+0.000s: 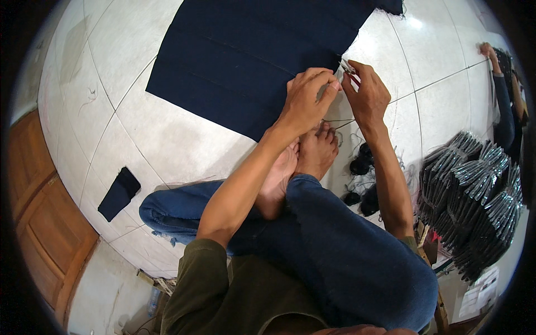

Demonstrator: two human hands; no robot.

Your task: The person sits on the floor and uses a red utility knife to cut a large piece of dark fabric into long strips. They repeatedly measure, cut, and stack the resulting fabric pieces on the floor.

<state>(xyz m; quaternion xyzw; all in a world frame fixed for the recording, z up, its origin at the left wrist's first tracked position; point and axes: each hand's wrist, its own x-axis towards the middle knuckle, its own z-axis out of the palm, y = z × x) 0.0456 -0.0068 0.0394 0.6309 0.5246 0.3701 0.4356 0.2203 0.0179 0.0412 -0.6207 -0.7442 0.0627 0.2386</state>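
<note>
A large navy cloth (pixel 234 53) lies spread on the tiled floor. My left hand (pixel 308 100) rests over its right edge, fingers curled and pinched together; what they hold is hidden. Just to the right, my right hand (pixel 368 92) grips small thread snips (pixel 352 77) with a dark red handle and metal blades, held close to the cloth's edge and to my left fingertips. My bare feet (pixel 312 151) are folded below my hands. Tangled clumps of black thread (pixel 368 198) lie beside my right forearm.
A small navy piece (pixel 118 194) lies at the left, near a wooden door (pixel 53 234). Several stacked bundles of dark items in shiny plastic (pixel 469 195) sit at the right. Beyond them, another person's hand (pixel 487 51) and leg (pixel 505 111) show at the rim.
</note>
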